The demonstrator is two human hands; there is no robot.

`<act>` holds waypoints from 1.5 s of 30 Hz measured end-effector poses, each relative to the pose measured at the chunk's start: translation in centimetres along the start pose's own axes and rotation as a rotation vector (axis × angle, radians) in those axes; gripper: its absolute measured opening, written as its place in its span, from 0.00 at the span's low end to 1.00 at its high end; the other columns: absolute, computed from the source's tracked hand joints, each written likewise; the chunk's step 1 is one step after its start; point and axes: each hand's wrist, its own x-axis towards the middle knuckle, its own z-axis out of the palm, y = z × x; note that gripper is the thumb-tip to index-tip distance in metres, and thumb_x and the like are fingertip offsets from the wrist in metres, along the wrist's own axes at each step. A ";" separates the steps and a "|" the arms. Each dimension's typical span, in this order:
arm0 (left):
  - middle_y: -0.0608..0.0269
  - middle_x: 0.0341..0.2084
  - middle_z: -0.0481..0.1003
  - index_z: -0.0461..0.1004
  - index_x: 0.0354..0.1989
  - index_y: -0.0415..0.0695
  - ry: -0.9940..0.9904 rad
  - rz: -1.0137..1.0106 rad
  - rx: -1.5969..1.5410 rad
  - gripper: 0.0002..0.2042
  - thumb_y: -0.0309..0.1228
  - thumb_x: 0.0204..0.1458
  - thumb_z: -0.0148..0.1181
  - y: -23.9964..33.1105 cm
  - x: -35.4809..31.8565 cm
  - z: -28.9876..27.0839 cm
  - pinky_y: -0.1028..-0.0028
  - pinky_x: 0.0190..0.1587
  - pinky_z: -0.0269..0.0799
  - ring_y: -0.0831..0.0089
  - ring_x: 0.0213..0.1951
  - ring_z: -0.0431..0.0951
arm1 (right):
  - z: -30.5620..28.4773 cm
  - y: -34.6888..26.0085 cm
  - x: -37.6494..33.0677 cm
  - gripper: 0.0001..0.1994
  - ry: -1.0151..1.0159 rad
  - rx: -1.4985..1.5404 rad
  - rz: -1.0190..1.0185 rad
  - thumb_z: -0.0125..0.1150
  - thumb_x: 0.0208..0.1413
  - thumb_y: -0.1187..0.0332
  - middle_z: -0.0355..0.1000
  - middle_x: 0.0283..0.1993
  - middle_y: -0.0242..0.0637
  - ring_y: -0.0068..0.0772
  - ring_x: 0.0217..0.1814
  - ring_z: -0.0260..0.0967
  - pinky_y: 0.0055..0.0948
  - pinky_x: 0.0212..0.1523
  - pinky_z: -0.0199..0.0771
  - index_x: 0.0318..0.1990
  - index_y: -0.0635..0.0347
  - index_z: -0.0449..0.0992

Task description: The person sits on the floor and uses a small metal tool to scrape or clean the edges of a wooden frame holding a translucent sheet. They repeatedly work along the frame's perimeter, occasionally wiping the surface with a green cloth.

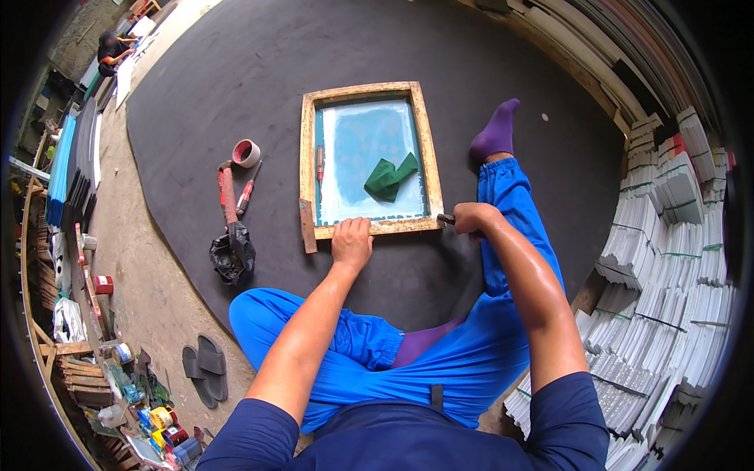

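A wooden screen-printing frame with blue-and-white mesh lies flat on the dark mat in front of me. My left hand grips its near bar with bent fingers. At its near right corner, my right hand is closed around a dark hand tool, whose tip touches or nearly touches the wood; the fist hides most of the tool. On the mesh lie a crumpled green cloth and a slim red-handled tool. A brown flat strip rests against the frame's near left corner.
Left of the frame are a tape roll, a red-handled screwdriver, a long red-wrapped tool and a black plastic bag. Sandals and paint cans lie farther left. Bundled white sheets are stacked right. A person sits far left.
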 end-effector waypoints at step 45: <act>0.65 0.32 0.82 0.85 0.36 0.47 0.099 0.248 -0.382 0.09 0.32 0.46 0.71 5.3 -1.7 -2.7 0.64 0.52 0.71 0.65 0.42 0.79 | 13.5 -3.7 -1.5 0.14 0.506 0.328 -0.332 0.63 0.51 0.61 0.79 0.34 0.56 0.59 0.42 0.78 0.50 0.46 0.77 0.37 0.63 0.81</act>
